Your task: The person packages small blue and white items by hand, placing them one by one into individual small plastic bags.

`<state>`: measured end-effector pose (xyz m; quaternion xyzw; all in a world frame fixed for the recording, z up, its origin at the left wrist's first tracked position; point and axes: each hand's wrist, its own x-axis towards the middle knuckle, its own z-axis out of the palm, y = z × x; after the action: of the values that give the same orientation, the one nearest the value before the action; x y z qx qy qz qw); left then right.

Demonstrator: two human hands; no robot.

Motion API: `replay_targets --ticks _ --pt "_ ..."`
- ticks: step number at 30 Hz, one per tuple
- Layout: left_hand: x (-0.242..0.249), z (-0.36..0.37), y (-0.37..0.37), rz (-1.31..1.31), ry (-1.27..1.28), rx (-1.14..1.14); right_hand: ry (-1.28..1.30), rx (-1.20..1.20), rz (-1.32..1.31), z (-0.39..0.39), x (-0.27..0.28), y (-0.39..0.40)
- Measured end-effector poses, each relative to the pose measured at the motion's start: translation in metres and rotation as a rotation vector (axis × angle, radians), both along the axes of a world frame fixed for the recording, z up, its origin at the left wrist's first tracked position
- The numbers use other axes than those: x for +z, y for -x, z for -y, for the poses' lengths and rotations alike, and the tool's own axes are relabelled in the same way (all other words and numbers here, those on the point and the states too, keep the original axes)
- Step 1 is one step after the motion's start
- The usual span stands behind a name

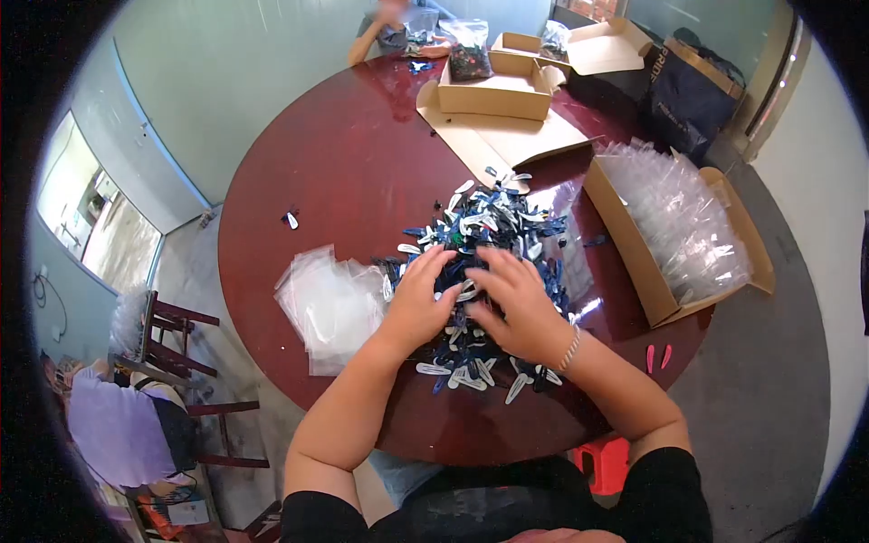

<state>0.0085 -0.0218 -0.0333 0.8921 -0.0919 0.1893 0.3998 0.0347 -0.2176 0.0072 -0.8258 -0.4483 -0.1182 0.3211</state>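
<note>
A large heap of dark blue, black and white hair clips [471, 217] lies on the round dark red table [317, 163]. My left hand [421, 299] rests at the heap's left side, fingers bent and apart from the thumb. My right hand [516, 303] is over the heap's right side, its fingers spread and slightly blurred. Between the two hands lie several clips; neither hand visibly grips one. Clear plastic bags [330, 312] lie flat just left of the heap. The clips under my palms are hidden.
An open cardboard box [629, 240] of clear bags stands at the right, near two pink clips [659, 357]. Farther back is another box [498, 100] with a filled bag [470, 61]. A person [380, 36] sits at the far edge. A stool [604, 466] is below.
</note>
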Motion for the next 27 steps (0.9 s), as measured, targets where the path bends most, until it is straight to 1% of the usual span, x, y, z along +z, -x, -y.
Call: replay_targets --ticks 2,4,7,8,9,11,12,14,15,17,18,20,21,24,26,27 --pt "0.004 -0.003 0.001 -0.038 0.001 -0.007 0.249 -0.027 0.034 0.017 0.016 0.031" --pt "0.007 -0.004 0.002 -0.071 0.009 -0.015 0.317 -0.018 0.004 0.039 0.018 0.05" --pt "0.005 -0.001 0.003 -0.068 0.021 -0.006 0.389 -0.241 -0.095 0.067 -0.009 0.078" --pt "0.003 0.0 0.002 -0.049 0.028 -0.006 0.316 -0.286 -0.202 0.074 -0.021 0.084" --pt "0.001 0.001 0.001 -0.027 0.034 -0.006 0.323 -0.284 -0.202 0.074 -0.028 0.086" --pt "-0.001 0.003 0.001 -0.007 0.037 -0.006 0.262 -0.31 -0.08 0.074 -0.038 0.086" --pt "-0.002 0.005 0.002 0.012 0.033 -0.012 0.23 -0.31 -0.105 0.066 -0.041 0.083" --pt "-0.003 0.007 0.003 0.008 0.043 -0.028 0.322 -0.352 -0.035 0.047 -0.04 0.071" --pt "-0.002 0.007 0.002 0.005 0.053 -0.038 0.305 -0.367 -0.044 0.038 -0.038 0.064" --pt "-0.001 0.007 0.003 -0.017 0.047 -0.046 0.208 -0.253 0.038 0.028 -0.034 0.039" --pt "-0.002 0.007 0.002 -0.023 0.056 -0.048 0.191 -0.248 0.047 0.021 -0.028 0.032" --pt "-0.002 0.006 0.002 -0.049 0.084 -0.039 0.145 -0.204 0.144 0.011 -0.036 0.011" --pt "-0.006 0.003 -0.001 -0.048 0.113 -0.046 0.096 -0.187 0.177 0.005 -0.036 0.001" --pt "-0.012 -0.006 -0.013 0.002 0.193 -0.112 0.081 -0.216 0.175 -0.008 -0.035 -0.019" --pt "-0.002 -0.008 -0.01 -0.03 0.269 -0.085 0.05 -0.22 0.236 -0.014 -0.029 -0.031" --pt "0.007 -0.009 -0.007 -0.108 0.356 -0.095 0.014 -0.217 0.249 -0.016 -0.026 -0.036"
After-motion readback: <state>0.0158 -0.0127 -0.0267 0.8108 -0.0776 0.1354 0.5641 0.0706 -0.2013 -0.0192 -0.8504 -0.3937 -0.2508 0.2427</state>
